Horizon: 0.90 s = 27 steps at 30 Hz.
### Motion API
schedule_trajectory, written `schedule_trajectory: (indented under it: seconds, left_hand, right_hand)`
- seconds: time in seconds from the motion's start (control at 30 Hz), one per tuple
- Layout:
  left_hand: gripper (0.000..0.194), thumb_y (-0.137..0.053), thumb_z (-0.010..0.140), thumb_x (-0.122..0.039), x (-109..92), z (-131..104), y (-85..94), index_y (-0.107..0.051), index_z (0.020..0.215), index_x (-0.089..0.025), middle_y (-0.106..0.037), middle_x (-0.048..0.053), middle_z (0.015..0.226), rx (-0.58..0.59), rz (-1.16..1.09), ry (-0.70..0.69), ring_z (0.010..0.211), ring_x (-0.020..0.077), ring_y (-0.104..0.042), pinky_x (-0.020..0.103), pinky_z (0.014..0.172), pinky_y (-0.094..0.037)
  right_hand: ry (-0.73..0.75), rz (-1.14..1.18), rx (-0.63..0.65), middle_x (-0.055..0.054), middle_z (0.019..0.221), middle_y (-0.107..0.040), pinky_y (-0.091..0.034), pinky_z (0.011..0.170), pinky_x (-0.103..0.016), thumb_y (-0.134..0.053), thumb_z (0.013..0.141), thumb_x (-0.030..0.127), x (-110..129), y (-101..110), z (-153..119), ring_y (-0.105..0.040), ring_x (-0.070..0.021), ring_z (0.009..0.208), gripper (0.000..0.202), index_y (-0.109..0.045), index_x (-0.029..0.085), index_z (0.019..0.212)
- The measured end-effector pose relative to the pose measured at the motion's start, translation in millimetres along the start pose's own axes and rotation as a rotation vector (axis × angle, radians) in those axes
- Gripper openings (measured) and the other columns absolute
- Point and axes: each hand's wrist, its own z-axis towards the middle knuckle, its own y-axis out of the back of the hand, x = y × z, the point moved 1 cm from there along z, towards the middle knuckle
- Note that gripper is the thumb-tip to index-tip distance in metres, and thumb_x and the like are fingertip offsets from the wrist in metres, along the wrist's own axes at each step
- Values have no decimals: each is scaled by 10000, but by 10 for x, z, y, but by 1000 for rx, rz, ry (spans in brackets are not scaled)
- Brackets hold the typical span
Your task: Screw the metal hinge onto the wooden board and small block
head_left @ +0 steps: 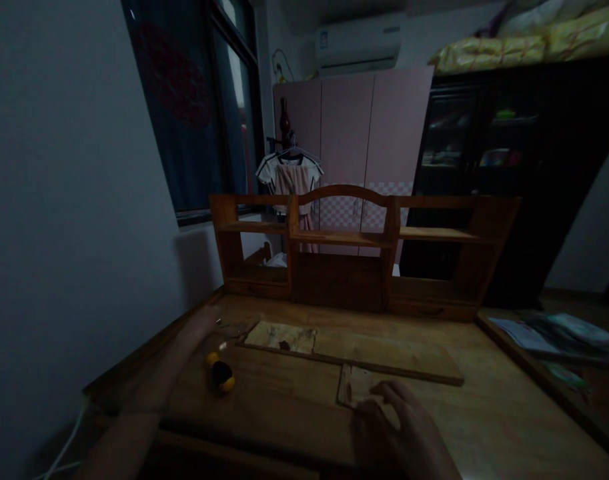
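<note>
On the wooden desk, my right hand (401, 420) curves its thumb and fingers around the right part of a small wooden board (353, 385). This piece lies against the near edge of a long wooden board (384, 353). A pale, stained patch with a dark hole (284, 340) shows at the long board's left end. Further left, my left hand (207, 321) reaches over the desk, smeared by motion, beside small shiny bits (223, 346) too small to name. Its fingers cannot be made out. A yellow-and-black screwdriver handle (220, 372) lies just right of my left forearm.
A wooden shelf unit (339, 280) stands along the desk's back edge. Papers (554, 333) lie on a surface at the right. A white wall (84, 200) borders the left side, with a white cable (67, 443) below. The room is dim.
</note>
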Motion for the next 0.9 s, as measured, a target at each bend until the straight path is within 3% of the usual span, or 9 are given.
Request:
schedule_trajectory:
  seconds: [0.07,0.1,0.2,0.3,0.37,0.47,0.57,0.77,0.9]
  left_hand:
    - [68,-630,756,-126,-273,106,94,-652,816,-101,-662,77,863,64,-29,-57,863,194,-614,305,806,-457]
    - [113,-621,755,-128,-500,127,120,-666,858,-114,-672,76,897,95,-96,-98,887,200,-619,299,818,-451]
    - [282,-600,833,-320,-1442,11,15,-640,1046,-139,-681,68,968,183,-639,-234,867,186,-642,281,781,-487]
    - [322,-600,843,-363,-2359,-229,-441,-628,1026,-100,-682,100,931,379,-1149,-349,855,194,-657,303,807,-524]
    - [333,-633,827,-369,-2714,-317,-856,-633,1017,-96,-674,116,987,417,-1330,-351,877,200,-659,315,826,-535]
    - [415,-712,765,-409,-2832,-295,-1420,-620,1018,-93,-661,130,1030,397,-1525,-217,903,223,-665,360,851,-546]
    - [484,-763,703,-443,-2726,-228,-1739,-634,1014,-96,-664,137,1027,382,-1589,-93,899,239,-671,376,849,-551]
    - [504,-819,602,-447,-2655,-314,-1830,-703,949,-100,-694,137,967,420,-1527,87,848,243,-681,344,793,-561]
    - [433,-784,664,-409,-2661,-385,-1849,-734,969,-106,-702,122,956,382,-1471,101,857,231,-681,331,821,-553]
  right_hand:
    - [55,-66,-92,-65,1103,-598,-462,839,-274,-416,962,405,9,171,149,-603,-160,965,289,-613,228,1079]
    - [93,-102,-129,-68,1036,-616,-470,780,-281,-419,958,402,38,260,262,-615,-163,887,286,-622,217,1039]
    - [179,-185,-210,-49,990,-630,-451,698,-283,-415,964,369,185,459,728,-605,-151,778,267,-626,222,1035]
    - [310,-159,-241,-52,919,-629,-433,733,-266,-389,983,336,293,452,1245,-590,-140,775,290,-643,200,1019]
    - [354,-140,-239,-61,940,-623,-426,744,-265,-380,989,327,250,344,1508,-589,-147,802,314,-659,193,1041]
    - [335,-74,-270,-77,877,-615,-425,698,-266,-374,992,343,18,142,1695,-573,-142,739,362,-684,162,1037]
    - [275,86,-245,-100,996,-626,-460,712,-251,-366,995,357,-249,-55,1694,-596,-142,805,387,-657,153,1149]
    - [237,177,-183,-90,1088,-615,-474,724,-236,-416,976,323,-421,-352,1609,-612,-137,852,321,-662,180,1125]
    - [255,177,-191,-76,1078,-619,-464,786,-232,-402,984,306,-407,-404,1592,-605,-142,929,311,-654,186,1121]
